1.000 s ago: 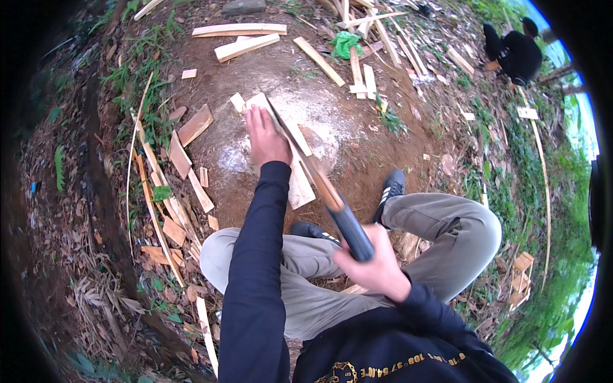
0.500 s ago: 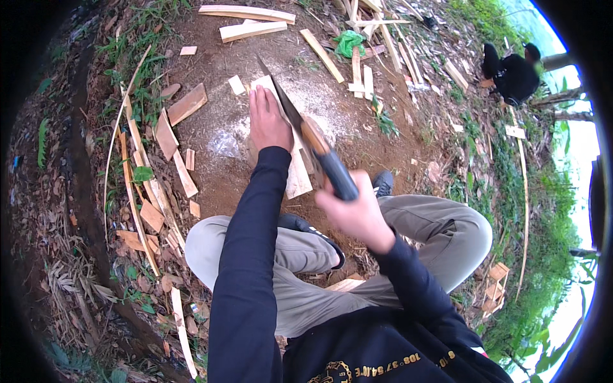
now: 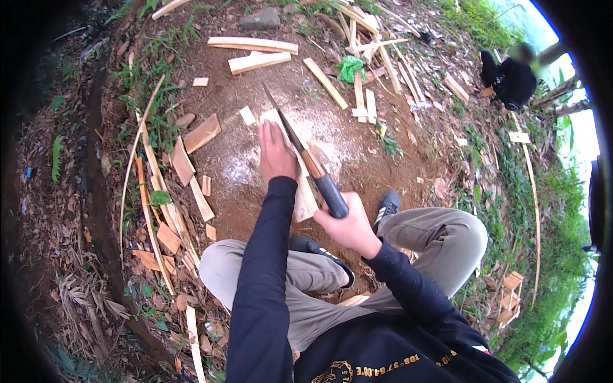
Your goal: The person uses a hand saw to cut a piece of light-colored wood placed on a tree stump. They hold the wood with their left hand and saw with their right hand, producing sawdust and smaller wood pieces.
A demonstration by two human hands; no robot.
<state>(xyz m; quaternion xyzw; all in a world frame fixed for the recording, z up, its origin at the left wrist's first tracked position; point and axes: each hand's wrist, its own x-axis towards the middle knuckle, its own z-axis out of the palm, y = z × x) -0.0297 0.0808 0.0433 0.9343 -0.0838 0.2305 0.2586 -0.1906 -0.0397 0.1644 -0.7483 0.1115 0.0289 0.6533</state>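
Observation:
My left hand point(image 3: 277, 153) lies flat on a narrow pale board point(image 3: 305, 198) on the ground in front of me, its fingers stretched toward the far end and its thumb hidden. Closed round a dark grip, my right hand point(image 3: 351, 223) holds a handsaw point(image 3: 312, 164). Its long blade tapers away from me and slants up to the left, just right of my left fingers. Wood shows between blade and grip. Whether the teeth touch the board I cannot tell. Pale sawdust point(image 3: 324, 136) is spread around the board.
Offcuts point(image 3: 202, 132) and long strips point(image 3: 148, 210) of wood lie to the left. More planks point(image 3: 253, 45) and a green plastic bag point(image 3: 350, 69) are beyond. A person in dark clothes point(image 3: 514, 83) sits at the far right. My bent legs flank the work spot.
The whole view has shifted, so the ground sits lower and further right. My right hand and the saw's grip have come left, closer to the board. My left hand stays on the board.

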